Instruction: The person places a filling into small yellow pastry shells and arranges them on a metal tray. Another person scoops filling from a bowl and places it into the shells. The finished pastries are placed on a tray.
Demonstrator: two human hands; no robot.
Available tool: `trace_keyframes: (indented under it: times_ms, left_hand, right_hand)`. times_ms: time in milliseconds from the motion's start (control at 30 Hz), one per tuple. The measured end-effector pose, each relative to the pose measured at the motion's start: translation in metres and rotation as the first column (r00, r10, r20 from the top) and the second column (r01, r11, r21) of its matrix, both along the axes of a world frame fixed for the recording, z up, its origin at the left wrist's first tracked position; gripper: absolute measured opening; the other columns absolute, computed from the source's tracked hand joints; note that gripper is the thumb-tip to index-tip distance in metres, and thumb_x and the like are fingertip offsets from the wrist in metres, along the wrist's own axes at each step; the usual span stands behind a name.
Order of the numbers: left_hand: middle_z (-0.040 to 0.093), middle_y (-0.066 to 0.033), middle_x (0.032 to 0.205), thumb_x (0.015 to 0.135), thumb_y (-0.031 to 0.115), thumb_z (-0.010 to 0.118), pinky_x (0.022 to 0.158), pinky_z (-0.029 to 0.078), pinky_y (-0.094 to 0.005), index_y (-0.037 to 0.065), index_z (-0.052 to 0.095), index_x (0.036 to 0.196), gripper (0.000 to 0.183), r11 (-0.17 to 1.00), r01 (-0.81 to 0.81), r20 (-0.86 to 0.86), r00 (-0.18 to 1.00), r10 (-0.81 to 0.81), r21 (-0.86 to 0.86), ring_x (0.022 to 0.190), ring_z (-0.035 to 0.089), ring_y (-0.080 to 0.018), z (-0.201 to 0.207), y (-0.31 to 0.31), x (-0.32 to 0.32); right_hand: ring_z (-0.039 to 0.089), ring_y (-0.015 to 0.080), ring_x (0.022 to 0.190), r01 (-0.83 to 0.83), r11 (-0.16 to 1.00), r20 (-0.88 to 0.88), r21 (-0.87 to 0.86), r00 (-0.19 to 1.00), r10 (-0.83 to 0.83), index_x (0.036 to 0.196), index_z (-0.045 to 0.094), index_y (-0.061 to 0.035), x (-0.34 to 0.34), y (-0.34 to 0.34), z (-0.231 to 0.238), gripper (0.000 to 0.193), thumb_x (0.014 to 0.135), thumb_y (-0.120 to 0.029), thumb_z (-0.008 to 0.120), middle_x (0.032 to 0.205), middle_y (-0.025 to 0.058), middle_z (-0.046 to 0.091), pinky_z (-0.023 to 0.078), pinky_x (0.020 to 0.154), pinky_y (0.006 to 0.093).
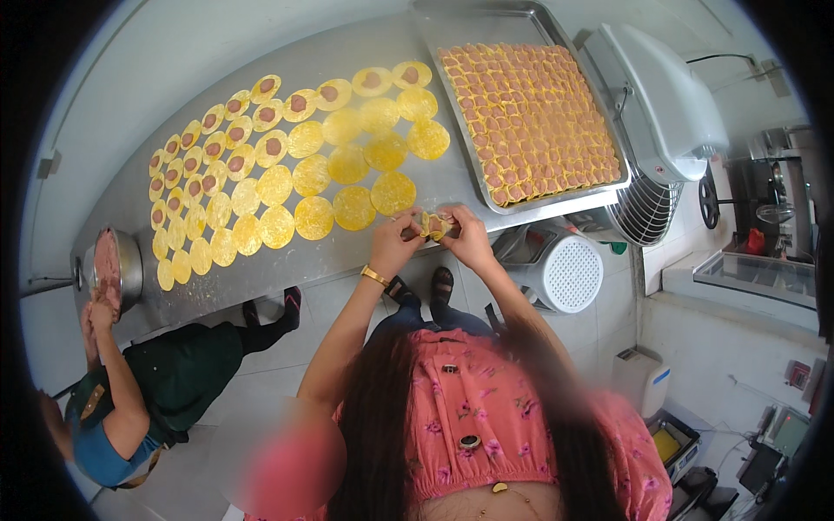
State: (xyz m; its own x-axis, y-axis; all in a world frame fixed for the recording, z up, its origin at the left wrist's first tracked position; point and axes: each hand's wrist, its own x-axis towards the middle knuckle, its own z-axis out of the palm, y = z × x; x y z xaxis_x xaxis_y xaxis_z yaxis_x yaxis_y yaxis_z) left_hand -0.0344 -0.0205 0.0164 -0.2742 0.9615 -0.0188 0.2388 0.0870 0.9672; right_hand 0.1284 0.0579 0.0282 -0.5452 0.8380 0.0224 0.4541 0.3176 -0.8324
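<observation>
The left hand (397, 243) and right hand (470, 239) are working together on one small dumpling (433, 227), which they are holding just over the front edge of the steel tabletop (217, 282). The left fingers are pinching its left side and the right fingers its right side; yellow wrapper is showing around a bit of pink filling. A gold bracelet (375, 276) is circling the left wrist.

Behind and to the left, round yellow wrappers (314, 218) are lying in rows. Those in the far rows, mostly toward the left, are carrying lumps of meat (298, 103), while the nearer ones are lying bare. To the right, a metal tray (499, 28) is holding close rows of finished dumplings (543, 126). Beyond it a white mixer (651, 100) is standing.

At the far left, a co-worker's hand (102, 313) is reaching to the meat at the rim of a metal bowl (130, 269). A white stool (573, 273) is standing below the tray's side.
</observation>
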Motion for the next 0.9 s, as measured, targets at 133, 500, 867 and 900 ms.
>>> trace_keyframes:
  times_ms: [133, 500, 867, 900]
  left_hand:
    - [0.063, -0.0112, 0.105, 0.066, -0.004, 0.068, 0.069, 0.054, -0.0286, -0.001, 0.055, 0.077, 0.017, 0.999, 0.024, -0.063, 0.998, -0.021, 0.043, 0.082, 0.065, -0.0222, 0.002, -0.001, 0.002]
    - [0.065, -0.0084, 0.083, 0.064, 0.004, 0.077, 0.064, 0.053, -0.0291, 0.004, 0.061, 0.102, 0.041, 0.996, -0.003, -0.277, 0.961, -0.021, -0.087, 0.069, 0.065, -0.0188, 0.008, -0.004, 0.013]
    - [0.067, -0.0109, 0.08, 0.064, 0.008, 0.079, 0.065, 0.053, -0.0293, 0.002, 0.064, 0.093, 0.033, 0.991, 0.004, -0.288, 0.957, -0.042, -0.131, 0.073, 0.066, -0.0199, 0.006, 0.009, 0.011]
    - [0.067, -0.011, 0.081, 0.065, 0.008, 0.079, 0.065, 0.053, -0.0291, 0.002, 0.064, 0.092, 0.032, 0.989, -0.011, -0.322, 0.946, -0.037, -0.145, 0.073, 0.067, -0.0202, 0.006, 0.012, 0.01]
  right_hand:
    - [0.059, 0.0216, 0.069, 0.018, 0.999, 0.016, 0.038, 1.0, -0.019, 0.098, 0.061, 0.0006, -0.001, -0.002, -0.002, 0.035, 0.063, 0.002, 0.067, 0.085, 0.011, 0.058, 0.049, 0.063, 0.03]
    - [0.06, 0.029, 0.073, -0.104, 0.988, 0.017, 0.116, 0.995, 0.102, 0.095, 0.062, -0.0008, 0.0, 0.001, 0.0, 0.031, 0.065, 0.008, 0.062, 0.082, 0.0118, 0.057, 0.05, 0.065, 0.0327]
    - [0.057, 0.0366, 0.088, -0.119, 0.987, -0.017, 0.109, 0.992, 0.121, 0.094, 0.062, -0.0019, -0.004, 0.004, 0.009, 0.032, 0.063, 0.006, 0.062, 0.09, 0.015, 0.056, 0.047, 0.074, 0.0412]
    - [0.057, 0.0365, 0.088, -0.089, 0.988, 0.009, 0.125, 0.996, 0.088, 0.094, 0.062, -0.0019, -0.004, 0.004, 0.009, 0.032, 0.063, 0.006, 0.062, 0.09, 0.015, 0.056, 0.047, 0.074, 0.041]
